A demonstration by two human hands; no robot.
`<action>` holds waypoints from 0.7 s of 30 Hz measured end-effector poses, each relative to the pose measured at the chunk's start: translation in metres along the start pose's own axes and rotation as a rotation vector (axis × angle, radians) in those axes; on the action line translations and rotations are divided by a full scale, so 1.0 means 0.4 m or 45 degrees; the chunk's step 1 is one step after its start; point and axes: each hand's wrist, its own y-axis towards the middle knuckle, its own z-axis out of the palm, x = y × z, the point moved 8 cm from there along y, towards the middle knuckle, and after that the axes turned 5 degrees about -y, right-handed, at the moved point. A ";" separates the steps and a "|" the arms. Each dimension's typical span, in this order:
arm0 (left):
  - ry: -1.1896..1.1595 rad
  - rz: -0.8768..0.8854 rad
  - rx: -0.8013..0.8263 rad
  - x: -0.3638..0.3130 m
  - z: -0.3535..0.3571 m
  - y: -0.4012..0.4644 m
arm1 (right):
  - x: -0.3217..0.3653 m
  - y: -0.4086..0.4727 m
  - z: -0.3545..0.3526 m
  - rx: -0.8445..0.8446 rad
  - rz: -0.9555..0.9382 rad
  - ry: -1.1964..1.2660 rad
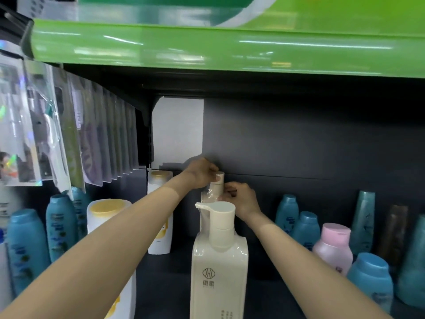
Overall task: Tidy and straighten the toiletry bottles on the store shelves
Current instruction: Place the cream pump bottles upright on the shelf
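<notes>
Head camera, looking forward and down into a dark store shelf (161, 284) under a glossy green shelf edge (230, 47).

Both your bare arms reach to the back of the shelf, near its rear wall. Your left hand (201, 172) curls its fingers over the cap of a cream pump bottle at the back (216, 187), pinching the pump head from above. Your right hand (241, 199) is curled against the same bottle's right side, just below the pump; it seems to grip the neck or shoulder, though the bottle in front hides the contact.

Directly before it, at the shelf's front edge, stands a second cream pump bottle (218, 268), upright, its spout pointing left. Your forearms pass on either side of it.

Along the left end stand blue bottles (61, 224) and white bottles with yellow caps (109, 215). Toward the right end stand more blue bottles (370, 277), a pink-capped bottle (333, 245) and tall teal and brown ones behind. Clear hanging packets (69, 139) line the left side.

The risk, in my judgement: drawing your arms back could brush the front bottle, which stands close between them, and tip it off the edge. Turning the rear bottle by its pump alone could twist the head instead of the body.
</notes>
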 end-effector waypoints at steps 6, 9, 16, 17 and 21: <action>0.089 0.000 -0.220 -0.021 -0.037 -0.046 | 0.029 -0.009 -0.028 0.006 -0.029 -0.027; 0.049 0.001 -0.323 -0.032 -0.068 -0.088 | 0.059 -0.014 -0.062 -0.073 -0.072 0.036; -0.010 0.017 -0.451 -0.104 -0.170 -0.222 | 0.190 -0.068 -0.144 -0.102 -0.188 0.017; 0.001 0.041 -0.464 -0.115 -0.187 -0.250 | 0.222 -0.083 -0.158 -0.105 -0.219 -0.005; 0.106 0.177 -0.512 -0.123 -0.253 -0.365 | 0.351 -0.149 -0.171 -0.094 -0.341 -0.094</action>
